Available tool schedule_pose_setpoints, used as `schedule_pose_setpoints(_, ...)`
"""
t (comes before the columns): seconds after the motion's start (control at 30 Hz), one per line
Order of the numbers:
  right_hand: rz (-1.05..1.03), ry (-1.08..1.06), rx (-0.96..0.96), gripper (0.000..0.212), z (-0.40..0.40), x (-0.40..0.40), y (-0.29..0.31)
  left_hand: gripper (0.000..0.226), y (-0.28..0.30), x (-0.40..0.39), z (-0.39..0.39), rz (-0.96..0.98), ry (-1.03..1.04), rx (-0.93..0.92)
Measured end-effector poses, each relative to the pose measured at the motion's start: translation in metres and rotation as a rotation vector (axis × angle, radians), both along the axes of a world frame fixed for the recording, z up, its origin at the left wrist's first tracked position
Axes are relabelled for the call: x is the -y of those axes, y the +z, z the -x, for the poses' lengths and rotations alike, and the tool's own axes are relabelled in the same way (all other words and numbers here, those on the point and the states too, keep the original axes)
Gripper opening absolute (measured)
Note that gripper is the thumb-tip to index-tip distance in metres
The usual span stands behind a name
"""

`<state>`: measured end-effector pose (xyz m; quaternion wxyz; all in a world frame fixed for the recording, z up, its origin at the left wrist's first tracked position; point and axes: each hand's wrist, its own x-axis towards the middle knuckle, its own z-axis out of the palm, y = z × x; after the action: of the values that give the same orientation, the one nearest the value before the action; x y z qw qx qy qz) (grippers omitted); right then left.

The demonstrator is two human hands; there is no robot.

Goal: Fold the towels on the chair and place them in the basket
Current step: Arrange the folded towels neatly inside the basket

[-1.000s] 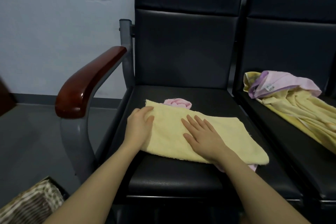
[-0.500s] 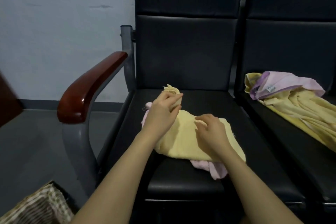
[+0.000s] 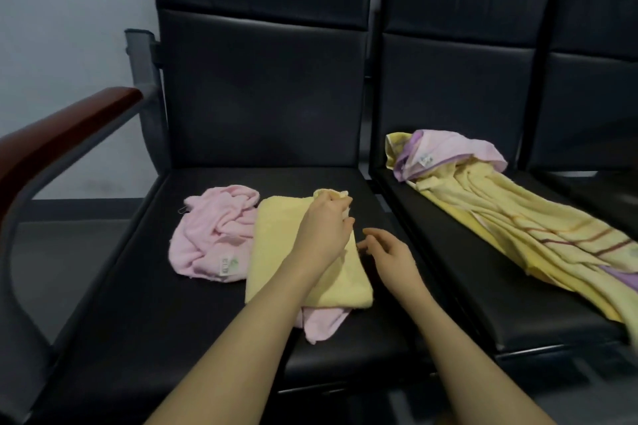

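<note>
On the seat, left hand pinches yellow towel corner — right hand loose, empty

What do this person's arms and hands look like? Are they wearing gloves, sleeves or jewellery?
Both forearms are bare up to the picture's bottom edge: no sleeves show. The left hand and the right hand wear no gloves, and I can see no ring, watch or bracelet on either. Fingers are slim; the picture is too soft to tell anything about the nails.
</note>
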<state>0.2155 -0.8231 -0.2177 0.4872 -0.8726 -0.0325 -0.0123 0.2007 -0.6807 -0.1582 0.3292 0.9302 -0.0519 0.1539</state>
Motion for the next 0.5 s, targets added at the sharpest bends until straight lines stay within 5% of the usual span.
schedule_pose_setpoints(0.1,-0.089,-0.01,-0.009,0.036,-0.005,0.0,-0.002,0.044,-0.001,0.001,-0.003,-0.058,-0.06,-0.129)
schedule_pose_setpoints(0.5,-0.026,-0.06,-0.022,0.041,-0.02,-0.03,0.008,0.028,-0.028,-0.072,0.018,-0.422,0.271,-0.134)
